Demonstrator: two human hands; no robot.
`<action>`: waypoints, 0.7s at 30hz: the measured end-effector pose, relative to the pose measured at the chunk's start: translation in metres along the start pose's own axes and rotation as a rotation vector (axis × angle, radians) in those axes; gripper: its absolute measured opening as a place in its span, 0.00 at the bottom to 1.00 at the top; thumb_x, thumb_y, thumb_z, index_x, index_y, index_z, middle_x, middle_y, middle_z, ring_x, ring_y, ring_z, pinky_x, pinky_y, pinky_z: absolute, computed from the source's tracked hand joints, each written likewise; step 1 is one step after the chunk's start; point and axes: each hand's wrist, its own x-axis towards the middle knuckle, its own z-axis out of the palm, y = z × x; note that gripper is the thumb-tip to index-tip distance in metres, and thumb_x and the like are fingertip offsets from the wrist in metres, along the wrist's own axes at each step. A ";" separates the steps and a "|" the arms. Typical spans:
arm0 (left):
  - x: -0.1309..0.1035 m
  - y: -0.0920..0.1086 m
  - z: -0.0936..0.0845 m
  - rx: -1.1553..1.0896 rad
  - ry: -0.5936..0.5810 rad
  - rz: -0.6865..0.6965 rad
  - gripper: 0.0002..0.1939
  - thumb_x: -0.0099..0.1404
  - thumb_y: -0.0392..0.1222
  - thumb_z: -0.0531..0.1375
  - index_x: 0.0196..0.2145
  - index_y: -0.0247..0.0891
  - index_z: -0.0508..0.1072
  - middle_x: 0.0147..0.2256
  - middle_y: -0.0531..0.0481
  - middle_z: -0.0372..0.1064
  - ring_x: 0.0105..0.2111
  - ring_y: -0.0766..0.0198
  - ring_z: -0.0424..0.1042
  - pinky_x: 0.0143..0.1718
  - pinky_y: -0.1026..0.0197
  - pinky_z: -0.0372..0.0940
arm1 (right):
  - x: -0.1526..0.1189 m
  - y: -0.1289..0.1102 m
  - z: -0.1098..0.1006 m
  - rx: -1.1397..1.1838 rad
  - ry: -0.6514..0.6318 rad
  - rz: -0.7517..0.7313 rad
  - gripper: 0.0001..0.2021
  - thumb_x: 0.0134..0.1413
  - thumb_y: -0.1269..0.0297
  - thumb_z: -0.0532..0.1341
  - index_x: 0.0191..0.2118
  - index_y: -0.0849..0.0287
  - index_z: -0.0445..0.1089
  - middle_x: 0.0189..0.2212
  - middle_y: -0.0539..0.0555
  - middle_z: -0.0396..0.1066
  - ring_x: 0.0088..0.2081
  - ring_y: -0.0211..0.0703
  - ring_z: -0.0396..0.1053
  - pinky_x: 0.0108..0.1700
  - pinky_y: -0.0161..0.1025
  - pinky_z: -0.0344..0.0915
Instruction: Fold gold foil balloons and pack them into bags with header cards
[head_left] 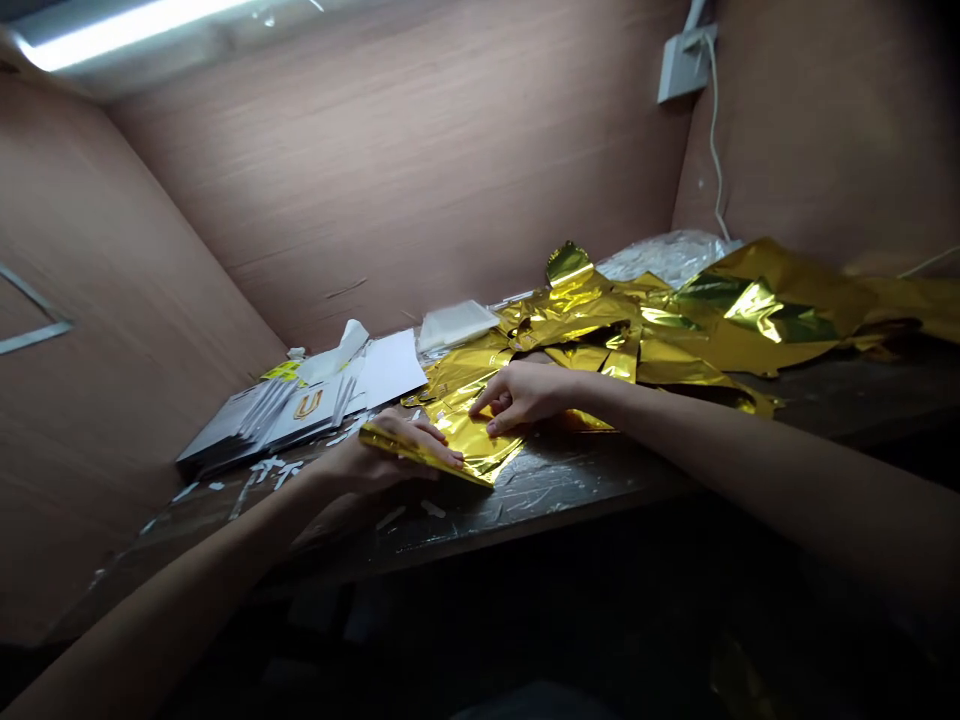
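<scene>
A shiny gold foil sheet (469,425) lies at the front of the dark table, its near edge raised in a narrow fold. My left hand (394,448) is at that edge, with the folded strip across it and its fingers reaching over the foil; the thumb is hidden. On the same sheet, to the right, rests my right hand (529,392). Its index finger points out onto the foil, the thumb is held apart, and the other fingers are loosely bent. Nothing shows between them.
More crumpled gold foil (697,330) spreads over the right of the table. White cards (390,368) and a stack of papers (247,415) lie left, beside paper scraps (277,468). Clear plastic (667,258) sits behind. Wooden walls enclose the table; a socket box (682,65) hangs upper right.
</scene>
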 end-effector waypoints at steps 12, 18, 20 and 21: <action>0.094 -0.007 -0.023 -0.177 -0.356 -0.569 0.22 0.65 0.59 0.64 0.26 0.36 0.73 0.22 0.51 0.63 0.21 0.67 0.60 0.21 0.63 0.56 | -0.007 0.009 -0.004 0.082 -0.002 -0.059 0.07 0.50 0.63 0.68 0.37 0.58 0.78 0.23 0.46 0.69 0.25 0.36 0.63 0.27 0.35 0.53; 0.094 -0.012 -0.016 -0.013 -0.281 -0.422 0.24 0.68 0.61 0.59 0.27 0.38 0.74 0.20 0.52 0.63 0.19 0.67 0.58 0.20 0.63 0.54 | -0.009 0.008 0.001 0.244 0.093 0.069 0.39 0.41 0.71 0.69 0.63 0.59 0.65 0.34 0.50 0.73 0.29 0.39 0.69 0.28 0.35 0.62; 0.093 -0.011 -0.015 0.070 -0.254 -0.439 0.25 0.70 0.62 0.57 0.29 0.37 0.74 0.20 0.52 0.64 0.18 0.67 0.58 0.19 0.62 0.52 | -0.009 0.007 0.002 0.269 0.116 0.097 0.47 0.40 0.72 0.69 0.69 0.61 0.56 0.35 0.50 0.72 0.31 0.40 0.69 0.29 0.35 0.64; 0.093 -0.010 -0.014 0.111 -0.231 -0.469 0.25 0.70 0.62 0.56 0.30 0.37 0.75 0.20 0.52 0.64 0.18 0.67 0.58 0.19 0.62 0.51 | -0.009 0.007 0.002 0.275 0.113 0.095 0.48 0.41 0.71 0.69 0.70 0.62 0.54 0.35 0.50 0.72 0.31 0.40 0.69 0.29 0.35 0.64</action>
